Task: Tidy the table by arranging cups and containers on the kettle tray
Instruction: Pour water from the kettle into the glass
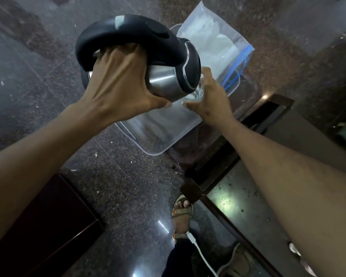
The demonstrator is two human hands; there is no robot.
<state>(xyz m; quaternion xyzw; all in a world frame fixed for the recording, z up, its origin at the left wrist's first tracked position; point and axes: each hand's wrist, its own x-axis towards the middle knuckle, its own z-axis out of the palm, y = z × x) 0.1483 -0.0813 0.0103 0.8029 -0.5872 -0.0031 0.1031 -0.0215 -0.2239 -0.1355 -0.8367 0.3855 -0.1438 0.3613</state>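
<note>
Above the clear plastic tray [158, 136], my two hands work together.
My left hand [116, 86] grips the tilted steel kettle with black handle [164, 80]; my right hand [210, 98] curls round a clear glass cup [198, 92] over the tray, which overhangs the dark tabletop [254, 92] corner.

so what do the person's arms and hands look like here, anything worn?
Both arms are bare in view: no sleeves, gloves or watch show. The left hand and right hand carry no rings that can be made out. Lower in the frame, one foot wears a strapped sandal with small orange marks.
</note>
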